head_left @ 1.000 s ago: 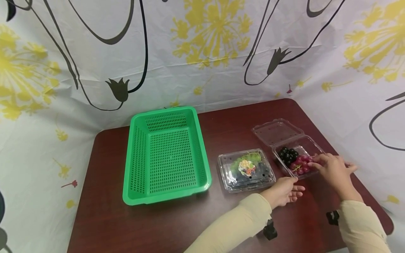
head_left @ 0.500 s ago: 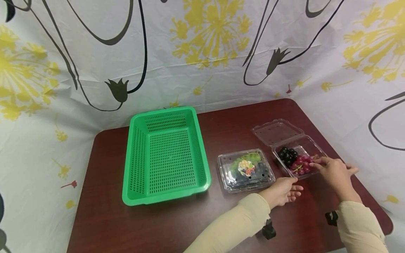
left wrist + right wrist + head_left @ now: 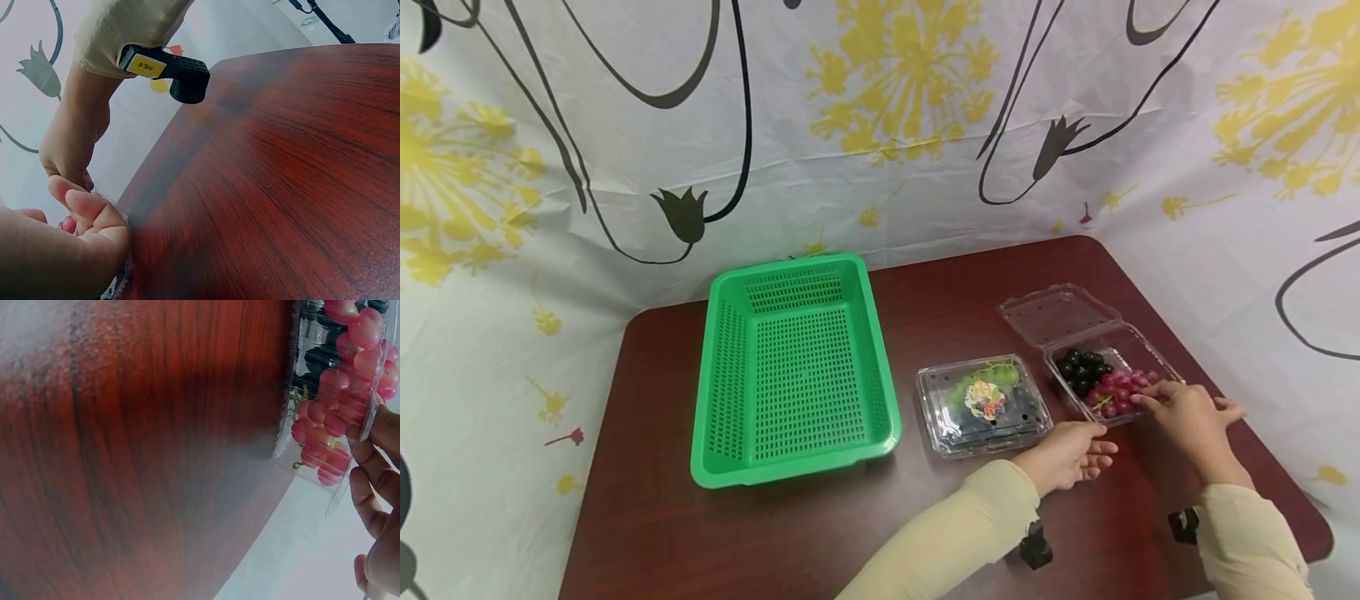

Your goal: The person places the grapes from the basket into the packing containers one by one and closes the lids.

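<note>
A clear hinged plastic container (image 3: 1084,407) stands at the table's right side with its lid (image 3: 1060,312) folded back. Black grapes (image 3: 1081,371) lie in its left part, and a bunch of red grapes (image 3: 1120,392) fills the front right part. My right hand (image 3: 1195,425) reaches over the front wall, thumb and index finger pinching at the red bunch; the right wrist view shows the same red grapes (image 3: 334,381) beside the fingers (image 3: 378,465). At the container's near left corner my left hand (image 3: 1067,454) grips the rim, the other fingers loose. The exact left grip is partly hidden.
Left of it sits a second clear container (image 3: 951,421), lidded and labelled, holding green and dark grapes. An empty green perforated basket (image 3: 700,417) stands on the left of the dark red table (image 3: 647,433). Patterned cloth (image 3: 820,150) walls the back and sides.
My right hand has sunk slightly toward the container's front. The red grapes sit lower and spread further right, and the black grapes have shifted a little left. My left hand stays almost still.
</note>
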A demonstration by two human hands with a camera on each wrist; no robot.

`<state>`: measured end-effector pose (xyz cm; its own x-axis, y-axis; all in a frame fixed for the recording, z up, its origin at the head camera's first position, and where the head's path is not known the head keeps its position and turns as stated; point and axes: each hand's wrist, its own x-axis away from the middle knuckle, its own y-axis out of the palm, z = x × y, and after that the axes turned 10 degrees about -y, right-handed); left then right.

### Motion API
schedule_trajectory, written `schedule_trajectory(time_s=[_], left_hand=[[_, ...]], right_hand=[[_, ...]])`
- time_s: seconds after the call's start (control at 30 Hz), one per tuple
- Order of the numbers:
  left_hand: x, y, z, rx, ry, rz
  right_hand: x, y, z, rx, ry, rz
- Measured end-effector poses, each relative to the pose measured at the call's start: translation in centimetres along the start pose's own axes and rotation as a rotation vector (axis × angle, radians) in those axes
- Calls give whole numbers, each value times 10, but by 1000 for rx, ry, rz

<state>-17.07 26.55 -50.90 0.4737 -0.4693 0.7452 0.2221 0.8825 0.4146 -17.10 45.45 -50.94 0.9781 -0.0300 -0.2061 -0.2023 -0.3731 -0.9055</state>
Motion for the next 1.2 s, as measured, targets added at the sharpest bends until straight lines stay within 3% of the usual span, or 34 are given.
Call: schedule_trajectory(time_s=[0.33, 0.67, 0.87, 1.07, 1.2], left_hand=[[1, -2, 0, -8, 5, -18], [3, -5, 0, -18, -19, -27], [10, -9, 4, -44, -26, -60], [23, -7, 9, -118, -3, -99], [31, -7, 13, -120, 11, -140]], right_hand=[[0, -4, 1, 51, -27, -30], [0, -6, 2, 59, 5, -69], [-4, -11, 1, 67, -29, -95], [-8, -16, -2, 76, -58, -75], [-12, -20, -6, 74, -72, -70]])
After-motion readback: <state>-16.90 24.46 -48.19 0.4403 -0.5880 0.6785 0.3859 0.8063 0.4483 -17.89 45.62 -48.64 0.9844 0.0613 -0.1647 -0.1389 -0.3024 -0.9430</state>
